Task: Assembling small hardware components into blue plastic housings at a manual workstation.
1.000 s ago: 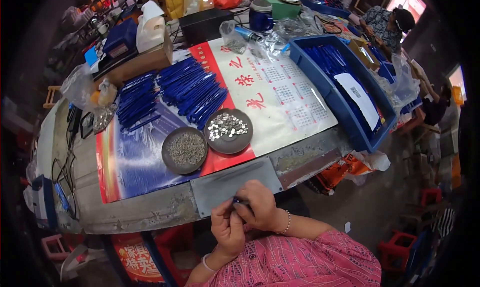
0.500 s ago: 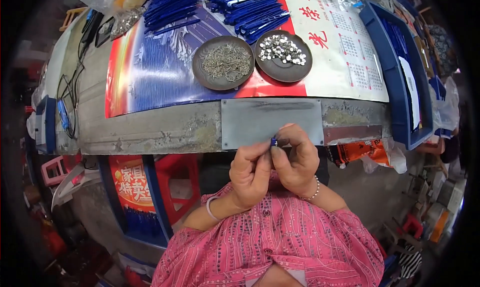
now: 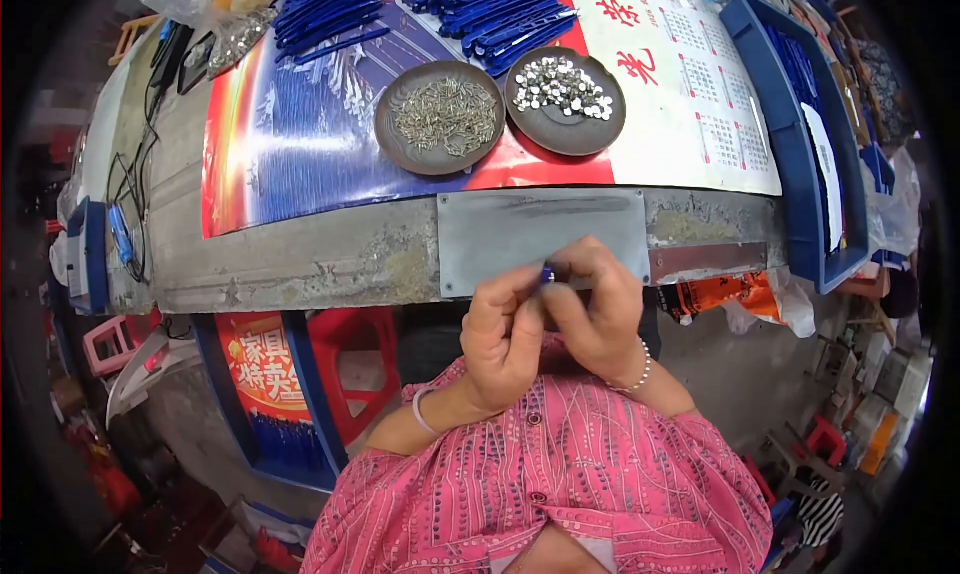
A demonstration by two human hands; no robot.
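Observation:
A small dark-blue piece [image 3: 547,273] shows between my fingertips, over the near edge of a grey metal plate [image 3: 540,236]. My left hand [image 3: 503,336] pinches it from the left, thumb and fingers bent together. From the right, my right hand [image 3: 602,312] closes on it with curled index finger and thumb. Most of the piece is hidden by the fingers, so its full shape cannot be made out. Beyond the plate stand two brown dishes: the left dish [image 3: 391,152] holds thin metal pins, the right dish [image 3: 560,142] small round silvery-white parts.
Piles of blue strips [image 3: 325,14] lie at the table's far side on a printed calendar sheet [image 3: 665,164]. A blue tray [image 3: 795,189] stands at the right. Cables [image 3: 130,189] run along the left. Below the table edge are a blue crate [image 3: 222,399] and a red stool [image 3: 352,369].
The view has shifted slightly. Both hands remain together at the blue piece; the right thumb and fingers have changed position a little around it.

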